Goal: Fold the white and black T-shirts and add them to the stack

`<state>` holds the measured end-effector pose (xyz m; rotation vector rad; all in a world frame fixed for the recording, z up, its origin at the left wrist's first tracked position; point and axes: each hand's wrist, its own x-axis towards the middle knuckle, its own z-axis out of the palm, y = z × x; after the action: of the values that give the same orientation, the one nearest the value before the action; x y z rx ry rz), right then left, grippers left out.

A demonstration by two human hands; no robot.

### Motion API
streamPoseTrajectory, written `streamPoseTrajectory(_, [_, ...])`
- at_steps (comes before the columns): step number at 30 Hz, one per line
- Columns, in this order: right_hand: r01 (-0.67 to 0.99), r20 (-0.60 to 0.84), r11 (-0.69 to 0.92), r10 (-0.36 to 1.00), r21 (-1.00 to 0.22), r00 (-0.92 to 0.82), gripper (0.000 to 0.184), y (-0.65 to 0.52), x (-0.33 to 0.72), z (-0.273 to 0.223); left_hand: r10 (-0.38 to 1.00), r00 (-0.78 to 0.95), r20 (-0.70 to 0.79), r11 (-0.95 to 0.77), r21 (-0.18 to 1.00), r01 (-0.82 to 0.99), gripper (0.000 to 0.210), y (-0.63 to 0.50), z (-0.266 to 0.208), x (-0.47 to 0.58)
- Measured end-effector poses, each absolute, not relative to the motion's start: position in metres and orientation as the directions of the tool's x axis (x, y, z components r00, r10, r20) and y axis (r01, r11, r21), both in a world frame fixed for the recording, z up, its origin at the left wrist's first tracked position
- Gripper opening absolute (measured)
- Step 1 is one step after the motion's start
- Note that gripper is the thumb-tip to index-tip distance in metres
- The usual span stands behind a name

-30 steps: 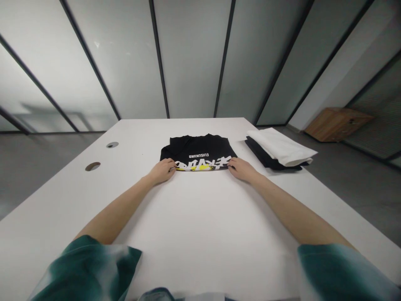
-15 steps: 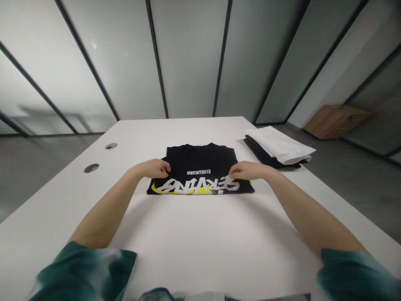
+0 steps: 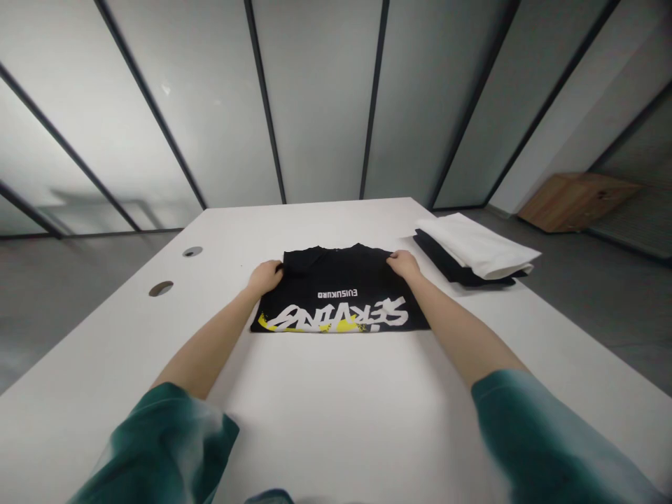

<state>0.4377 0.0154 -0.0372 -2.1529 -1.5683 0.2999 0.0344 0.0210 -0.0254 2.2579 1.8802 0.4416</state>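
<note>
Black printed T-shirt (image 3: 336,294) lies folded into a rectangle; left hand (image 3: 265,276) and right hand (image 3: 403,264) pinch its far corners, print nearer than fingers.

The white table (image 3: 336,420) is bare near the person. A pile of folded clothes (image 3: 475,250) blocks the right side.

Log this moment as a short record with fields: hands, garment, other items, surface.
left hand: on the far left corner of the black T-shirt, fingers curled at its edge
right hand: on the far right corner of the same shirt
garment: folded, lying flat, white and yellow print facing up
other items: stack of folded clothes, white on black, to the right, apart from the shirt
surface: white table with two round holes at left
</note>
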Motion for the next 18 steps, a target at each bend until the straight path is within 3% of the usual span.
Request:
streamPoseTrajectory(4, [0.712, 0.137, -0.245, 0.891, -0.659, 0.433, 0.028, 0.021, 0.445, -0.034, 0.987, -0.110, 0.116, -0.005, 0.707, 0.707, 0.036, 0.042, -0.033, 0.031])
streamPoseTrajectory(7, [0.581, 0.132, -0.243, 0.839, -0.777, 0.527, 0.033, 0.021, 0.451, -0.034, 0.985, -0.160, 0.070, 0.033, 0.824, 0.566, 0.033, 0.053, -0.038, 0.028])
streamPoseTrajectory(9, [0.517, 0.087, -0.261, 0.827, -0.816, 0.555, 0.042, 0.020, 0.452, -0.035, 0.984, -0.170, 0.051, 0.058, 0.811, 0.582, 0.028, 0.058, -0.039, 0.028])
streamPoseTrajectory(11, [0.528, 0.065, -0.252, 0.858, -0.811, 0.510, 0.049, 0.021, 0.451, -0.037, 0.981, -0.182, 0.062, 0.071, 0.761, 0.645, 0.038, 0.061, -0.039, 0.028])
streamPoseTrajectory(14, [0.677, 0.148, -0.138, 0.926, -0.722, 0.347, 0.038, 0.022, 0.449, -0.037, 0.986, -0.112, 0.121, 0.007, 0.648, 0.762, 0.055, 0.061, -0.036, 0.030])
streamPoseTrajectory(18, [0.792, 0.277, -0.075, 0.914, -0.606, 0.298, 0.025, 0.022, 0.446, -0.032, 0.980, 0.015, 0.196, -0.130, 0.590, 0.797, 0.023, 0.061, -0.029, 0.033])
